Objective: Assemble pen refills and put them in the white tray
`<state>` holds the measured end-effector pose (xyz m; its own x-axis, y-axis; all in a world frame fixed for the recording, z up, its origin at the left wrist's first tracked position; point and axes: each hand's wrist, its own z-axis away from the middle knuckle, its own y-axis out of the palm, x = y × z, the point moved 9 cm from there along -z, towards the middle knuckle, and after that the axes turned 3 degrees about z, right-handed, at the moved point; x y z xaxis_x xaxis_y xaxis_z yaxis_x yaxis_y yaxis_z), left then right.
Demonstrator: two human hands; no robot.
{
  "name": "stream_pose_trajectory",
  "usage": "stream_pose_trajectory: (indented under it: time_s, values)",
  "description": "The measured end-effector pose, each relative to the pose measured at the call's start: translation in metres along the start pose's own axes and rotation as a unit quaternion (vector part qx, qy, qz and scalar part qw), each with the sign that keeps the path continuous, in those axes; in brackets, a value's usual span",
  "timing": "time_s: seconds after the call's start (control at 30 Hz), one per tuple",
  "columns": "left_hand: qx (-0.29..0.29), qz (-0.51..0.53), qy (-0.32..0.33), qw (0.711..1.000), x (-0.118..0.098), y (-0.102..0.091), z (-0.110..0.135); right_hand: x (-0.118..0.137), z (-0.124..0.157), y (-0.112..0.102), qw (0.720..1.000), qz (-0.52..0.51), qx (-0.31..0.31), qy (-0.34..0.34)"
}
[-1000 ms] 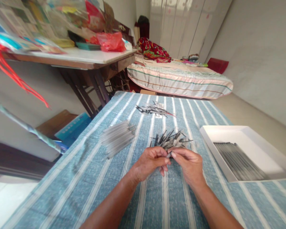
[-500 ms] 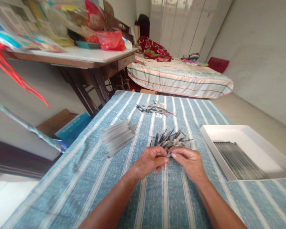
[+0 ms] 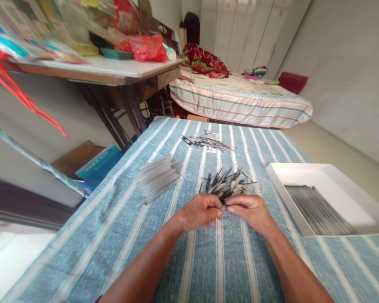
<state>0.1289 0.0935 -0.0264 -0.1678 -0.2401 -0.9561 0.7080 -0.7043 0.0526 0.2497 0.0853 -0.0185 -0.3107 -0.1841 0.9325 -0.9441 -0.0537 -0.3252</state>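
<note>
In the head view, my left hand (image 3: 205,210) and my right hand (image 3: 249,211) meet over the near side of a loose pile. Both pinch a small greyish piece (image 3: 225,208) between thumb and forefinger; its kind is mostly hidden by the fingertips. Right behind them lies the pile of short black and pale pieces (image 3: 229,182). Left of it, translucent thin tubes (image 3: 159,176) rest side by side in a row. Farther back, slim black and clear sticks (image 3: 205,142) lie heaped across a printed slip. To the right, a white box (image 3: 331,174) holds a row of dark slender sticks (image 3: 317,209).
A blue striped cloth (image 3: 139,252) covers the table. At left stands a cluttered desk (image 3: 107,73) with red bags and hanging red cords (image 3: 22,94). Beyond the table is a bed (image 3: 240,99); a blue box (image 3: 99,164) sits low at the left.
The view has shifted slightly. My hands stay together at the pile's near edge, with the fingertips turned a little around the small piece.
</note>
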Motion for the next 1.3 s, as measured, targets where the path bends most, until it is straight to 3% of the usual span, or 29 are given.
stream_pose_trajectory:
  time_s: [0.47, 0.6, 0.8, 1.0, 1.17, 1.3]
  values:
    - [0.000, -0.059, -0.029, 0.998, -0.007, 0.003, 0.005, 0.006, 0.000, 0.018, 0.994, 0.057, 0.088, 0.006]
    - [-0.007, -0.073, -0.030, 0.997, -0.002, 0.001, 0.003, 0.003, 0.000, 0.018, 0.993, 0.085, 0.081, 0.006]
    - [-0.014, -0.075, -0.025, 0.997, 0.001, -0.002, 0.001, -0.005, 0.001, 0.015, 0.997, 0.003, 0.066, 0.029]
    - [-0.011, -0.072, -0.021, 0.997, -0.002, 0.001, 0.001, 0.003, 0.001, 0.019, 0.994, 0.086, 0.070, 0.017]
    - [-0.015, -0.067, -0.019, 0.997, -0.001, 0.000, 0.001, -0.004, 0.002, 0.023, 0.994, 0.023, 0.091, 0.051]
    - [-0.013, -0.064, -0.019, 0.998, -0.001, 0.001, 0.001, -0.004, 0.002, 0.021, 0.993, 0.061, 0.084, 0.050]
